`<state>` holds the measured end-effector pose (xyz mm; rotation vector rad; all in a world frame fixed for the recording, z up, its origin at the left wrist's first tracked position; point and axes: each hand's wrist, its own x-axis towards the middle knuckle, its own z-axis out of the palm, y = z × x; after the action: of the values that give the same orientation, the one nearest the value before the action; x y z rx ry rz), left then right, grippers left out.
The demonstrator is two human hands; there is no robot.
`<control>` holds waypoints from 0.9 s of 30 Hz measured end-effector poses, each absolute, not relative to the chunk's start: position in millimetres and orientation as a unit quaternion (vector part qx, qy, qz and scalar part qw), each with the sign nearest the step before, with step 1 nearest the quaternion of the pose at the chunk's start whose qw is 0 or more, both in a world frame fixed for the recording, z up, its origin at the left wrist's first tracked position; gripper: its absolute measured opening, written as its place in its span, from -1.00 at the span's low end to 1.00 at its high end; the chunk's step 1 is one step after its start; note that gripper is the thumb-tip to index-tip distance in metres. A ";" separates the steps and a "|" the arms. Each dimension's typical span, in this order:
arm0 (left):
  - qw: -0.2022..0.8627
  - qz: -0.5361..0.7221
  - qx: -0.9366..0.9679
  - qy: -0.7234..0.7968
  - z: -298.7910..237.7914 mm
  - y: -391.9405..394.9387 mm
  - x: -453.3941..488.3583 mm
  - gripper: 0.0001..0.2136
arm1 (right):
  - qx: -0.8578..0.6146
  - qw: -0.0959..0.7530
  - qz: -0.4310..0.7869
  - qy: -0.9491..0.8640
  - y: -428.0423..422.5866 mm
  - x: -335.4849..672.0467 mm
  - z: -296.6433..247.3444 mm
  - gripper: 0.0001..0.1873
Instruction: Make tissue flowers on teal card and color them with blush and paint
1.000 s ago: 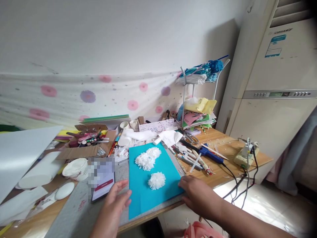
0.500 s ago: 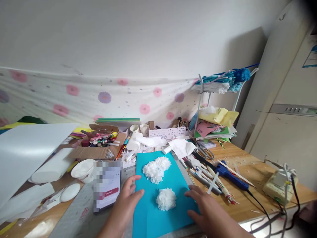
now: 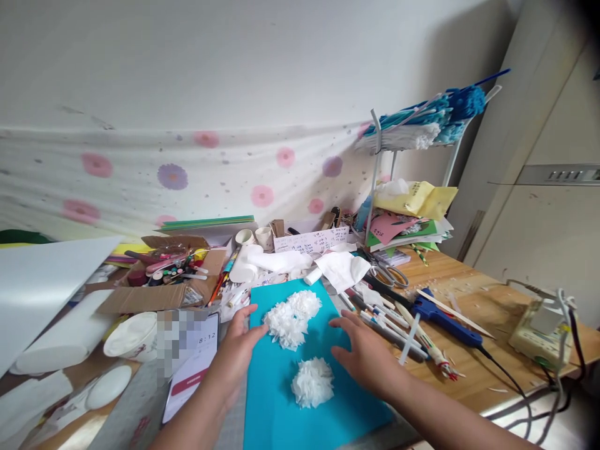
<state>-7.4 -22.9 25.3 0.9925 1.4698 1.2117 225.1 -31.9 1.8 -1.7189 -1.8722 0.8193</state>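
Note:
A blue sheet of paper (image 3: pixel 272 412) lies in front of me on a grey mat. On its upper half sits a cluster of ruffled white paper flowers (image 3: pixel 290 319), and lower down is a single white paper flower (image 3: pixel 313 382). My left hand (image 3: pixel 239 350) is at the sheet's left edge, thumb and fingers apart and nothing held. On the other side my right hand (image 3: pixel 363 353) reaches over the right edge, its fingers spread and empty. Neither hand touches a flower. Whether the fingertips press on the sheet, I cannot tell.
Left of the sheet lie a phone (image 3: pixel 192 369), a white bowl (image 3: pixel 131 336) and a cardboard box (image 3: pixel 150 297) of supplies. To the right are several pens (image 3: pixel 394 328), scissors (image 3: pixel 387 272) and a blue glue gun (image 3: pixel 445 322) with its cord. A wire rack (image 3: pixel 375 175) stands behind.
Both hands have moved farther up along the sheet's sides, toward the flower cluster. My viewpoint has shifted slightly. The flowers keep their places on the sheet.

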 end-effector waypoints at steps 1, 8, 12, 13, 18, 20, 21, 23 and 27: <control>0.479 0.498 0.398 0.604 27.2 -19.2 -6.8 -0.58 | -0.626 0.246 0.309 -0.673 -28.4 225.0 0.7 -0.51; 0.507 0.512 0.325 0.612 33.6 -11.3 -6.4 -0.70 | -0.638 0.327 0.409 -0.565 -8.3 232.4 -5.5 -0.44; 0.519 0.544 0.305 0.584 32.4 -27.8 -8.4 -0.75 | -0.610 0.352 0.450 -0.549 -16.9 235.6 -7.0 -0.38; 0.517 0.559 0.304 0.572 32.2 -34.5 -9.8 -0.76 | -0.603 0.355 0.458 -0.549 -20.7 236.0 -6.9 -0.38; 0.517 0.606 0.341 0.499 34.6 -77.5 -28.8 -0.66 | -0.568 0.369 0.488 -0.551 -41.6 241.5 0.2 -0.41; 0.484 0.598 0.377 0.515 35.7 -96.2 -40.9 -0.67 | -0.562 0.372 0.484 -0.558 -51.6 246.6 7.3 -0.41; 0.469 0.589 0.395 0.527 35.8 -105.3 -47.4 -0.67 | -0.561 0.375 0.472 -0.568 -57.3 249.9 11.7 -0.42; 0.446 0.565 0.423 0.550 34.0 -122.8 -61.4 -0.62 | -0.558 0.382 0.427 -0.601 -69.7 258.3 21.9 -0.44; 0.394 0.469 0.505 0.608 19.0 -156.6 -103.1 -0.58 | -0.525 0.419 0.345 -0.656 -91.9 280.3 43.6 -0.54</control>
<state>-103.1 -156.6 19.0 1.2814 1.5437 1.1893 280.3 -91.9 43.6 -1.3173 -1.6439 0.8640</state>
